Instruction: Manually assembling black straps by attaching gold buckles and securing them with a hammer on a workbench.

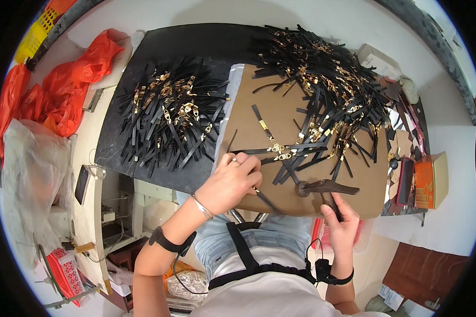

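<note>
My left hand (230, 182) is closed over a black strap (267, 201) with gold-coloured metal on it, near the front edge of the brown sheet (362, 203). Its fingertips hide part of the strap. In my right hand (342, 227) is a hammer (330, 186), gripped by the handle, its dark head held above the sheet's front part. Just beyond my hands lie several loose straps with gold buckles (283, 153). Farther back on the right, a big heap of similar black straps (328, 79) spreads over the sheet.
A second pile of buckled straps (177, 113) covers the left of the black table (164, 45). At the right edge are an orange box (432, 179) and a dark red phone-like case (405, 181). Red plastic bags (79, 74) and a phone (82, 184) are at the left.
</note>
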{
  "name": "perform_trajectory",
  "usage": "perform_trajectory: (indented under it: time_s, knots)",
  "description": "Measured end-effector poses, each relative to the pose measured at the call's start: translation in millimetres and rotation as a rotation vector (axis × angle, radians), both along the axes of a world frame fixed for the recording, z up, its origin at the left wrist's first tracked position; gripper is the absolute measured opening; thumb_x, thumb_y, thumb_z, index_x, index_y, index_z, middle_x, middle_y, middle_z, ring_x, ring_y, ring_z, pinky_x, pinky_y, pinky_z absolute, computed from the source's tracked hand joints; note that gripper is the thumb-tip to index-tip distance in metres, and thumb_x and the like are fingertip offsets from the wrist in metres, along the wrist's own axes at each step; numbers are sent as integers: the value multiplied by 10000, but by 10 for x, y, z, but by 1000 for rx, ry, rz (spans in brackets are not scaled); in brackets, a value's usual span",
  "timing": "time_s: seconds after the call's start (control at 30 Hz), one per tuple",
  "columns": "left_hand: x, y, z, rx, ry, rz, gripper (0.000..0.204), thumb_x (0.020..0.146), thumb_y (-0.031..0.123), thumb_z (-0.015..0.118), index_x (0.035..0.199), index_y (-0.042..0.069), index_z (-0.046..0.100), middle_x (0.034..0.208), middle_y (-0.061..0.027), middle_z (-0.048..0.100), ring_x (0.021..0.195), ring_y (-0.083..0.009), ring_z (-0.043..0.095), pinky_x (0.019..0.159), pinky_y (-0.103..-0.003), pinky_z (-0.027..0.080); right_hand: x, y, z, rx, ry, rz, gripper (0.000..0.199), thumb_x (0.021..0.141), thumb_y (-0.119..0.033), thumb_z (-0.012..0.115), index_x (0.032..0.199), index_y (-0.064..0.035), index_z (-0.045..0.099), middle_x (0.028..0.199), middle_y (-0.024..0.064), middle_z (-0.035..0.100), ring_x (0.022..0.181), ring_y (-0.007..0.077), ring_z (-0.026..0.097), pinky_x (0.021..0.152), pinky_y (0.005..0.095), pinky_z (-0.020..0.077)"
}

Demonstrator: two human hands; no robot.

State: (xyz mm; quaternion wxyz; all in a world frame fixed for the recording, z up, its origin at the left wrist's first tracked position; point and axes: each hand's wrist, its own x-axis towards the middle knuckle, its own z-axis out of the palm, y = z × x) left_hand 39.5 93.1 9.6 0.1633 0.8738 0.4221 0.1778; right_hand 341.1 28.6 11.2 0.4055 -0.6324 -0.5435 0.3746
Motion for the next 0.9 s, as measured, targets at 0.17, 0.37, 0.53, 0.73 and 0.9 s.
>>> perform_trajectory:
  time_s: [0.17,0.37,0.53,0.73,0.9]
  knots:
    - [255,-236,-127,-13,-37,110,176,784,193,768,873,129,630,959,-27,555,977,-234,529,864,-382,373,203,-37,11,1,42,-103,410,880,-4,736,1279,36,650,975,74,697,811,106,602,734,250,489]
    - [507,-389,-233,-52,-341,387,223,784,176,792,917,73,645,923,-75,565,916,-307,538,822,-414,445,260,-120,139,18,-27,-130,426,874,-18,746,1279,62,640,1089,121,718,905,138,636,811,277,519]
    - [192,-486,-89,-86,-405,593,188,796,70,775,949,39,672,899,-88,588,849,-274,593,750,-366,496,-158,-60,243,331,-274,253,281,777,23,793,1044,51,710,957,140,710,664,237,644,634,318,521]
    - [128,-631,-149,-163,-415,609,129,805,-26,735,908,15,668,871,-93,601,754,-246,614,677,-342,520,-503,135,372,252,-513,481,349,803,-37,766,1149,-62,730,761,69,557,565,246,568,531,360,465]
    - [148,-614,-134,-97,-435,609,96,816,-6,710,897,26,670,893,-111,604,782,-309,601,731,-389,497,-641,139,280,397,-487,525,447,786,-80,781,1228,-99,719,733,54,532,545,258,552,528,372,468]
